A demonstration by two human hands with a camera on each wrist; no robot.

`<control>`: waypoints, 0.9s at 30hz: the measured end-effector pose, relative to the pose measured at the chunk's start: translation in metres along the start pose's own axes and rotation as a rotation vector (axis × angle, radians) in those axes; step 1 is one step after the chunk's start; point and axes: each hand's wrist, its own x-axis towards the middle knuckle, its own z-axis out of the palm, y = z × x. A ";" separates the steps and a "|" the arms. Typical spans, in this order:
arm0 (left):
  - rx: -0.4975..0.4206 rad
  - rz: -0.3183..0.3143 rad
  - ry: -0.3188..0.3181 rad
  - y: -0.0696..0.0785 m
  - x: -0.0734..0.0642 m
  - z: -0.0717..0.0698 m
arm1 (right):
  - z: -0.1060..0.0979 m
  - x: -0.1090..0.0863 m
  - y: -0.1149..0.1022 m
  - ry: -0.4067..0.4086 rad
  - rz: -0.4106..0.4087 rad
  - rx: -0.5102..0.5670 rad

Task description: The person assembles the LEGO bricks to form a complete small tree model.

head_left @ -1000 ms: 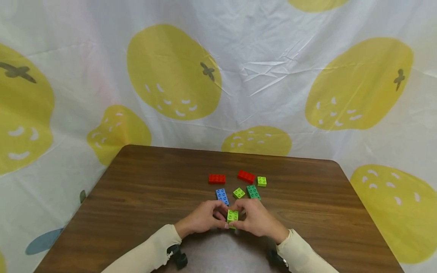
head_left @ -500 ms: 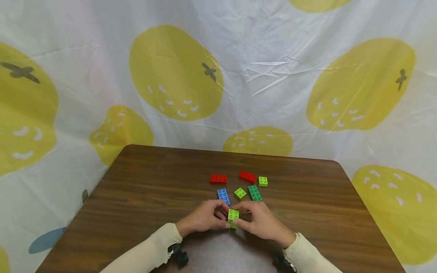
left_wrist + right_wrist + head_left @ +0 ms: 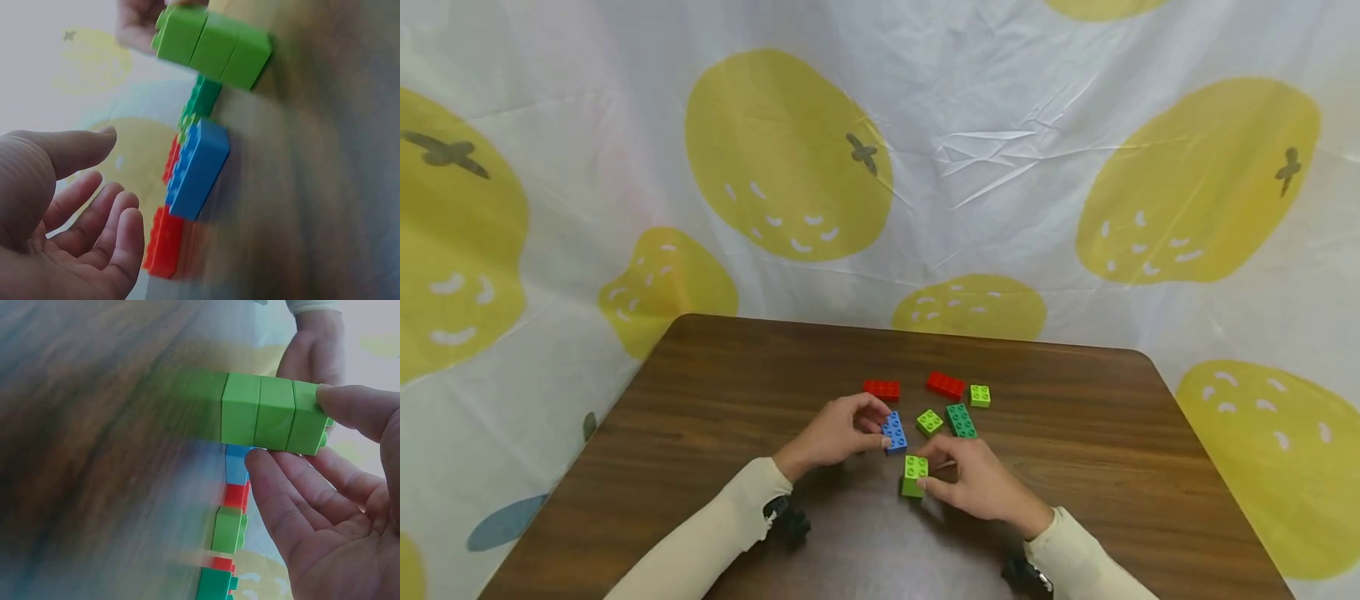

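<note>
A stack of three lime-green toy building bricks [image 3: 275, 415] stands upright on the table near me. My right hand [image 3: 981, 479] holds it, the thumb at the top brick and the fingers at the far side. My left hand [image 3: 831, 433] is just left of a blue eight-stud brick [image 3: 893, 432], its fingers spread and loosely bent. In the left wrist view a gap shows between those fingers and the blue brick, and nothing is in the hand. Beyond the stack lie a small lime-green brick [image 3: 929, 422] and a dark green brick [image 3: 961, 421].
Farther back on the brown wooden table [image 3: 737, 375] are a red brick [image 3: 882, 390], a second red brick [image 3: 945, 384] and another small lime-green brick [image 3: 980, 395]. A white curtain [image 3: 955, 208] with yellow fruit prints hangs behind the table.
My left hand has left the lime-green stack and moved forward and left to beside the blue brick. The right hand stays at the stack.
</note>
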 end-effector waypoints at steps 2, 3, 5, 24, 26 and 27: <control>0.012 -0.008 0.042 0.000 0.007 -0.008 | 0.000 0.001 0.000 -0.004 0.004 0.000; 0.023 -0.013 0.057 -0.001 0.011 -0.011 | -0.001 0.001 -0.001 -0.008 0.007 0.002; 0.038 -0.026 0.074 -0.004 0.017 -0.015 | -0.001 0.001 -0.001 -0.013 0.013 0.004; 0.245 0.052 -0.153 -0.027 0.036 0.001 | -0.006 0.001 -0.002 -0.035 0.014 -0.016; 0.278 0.063 -0.174 -0.029 0.036 0.002 | -0.006 0.001 -0.002 -0.032 0.014 -0.015; 0.291 0.065 -0.178 -0.029 0.036 0.002 | -0.005 0.001 -0.002 -0.029 0.013 -0.014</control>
